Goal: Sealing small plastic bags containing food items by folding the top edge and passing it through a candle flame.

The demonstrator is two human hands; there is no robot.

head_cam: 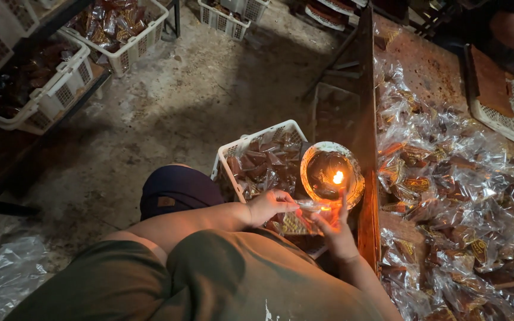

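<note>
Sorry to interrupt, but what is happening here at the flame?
A seated person holds a small clear packet with both hands, left hand and right hand, beside a flame burning in a round bowl. A white basket of wrapped brown sweets sits below; many more packets cover the table.

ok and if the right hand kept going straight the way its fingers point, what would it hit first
Most likely the small flame in the round bowl: the right hand points up at it from just below. Depth is unclear, so the bowl's rim might come first.
</note>
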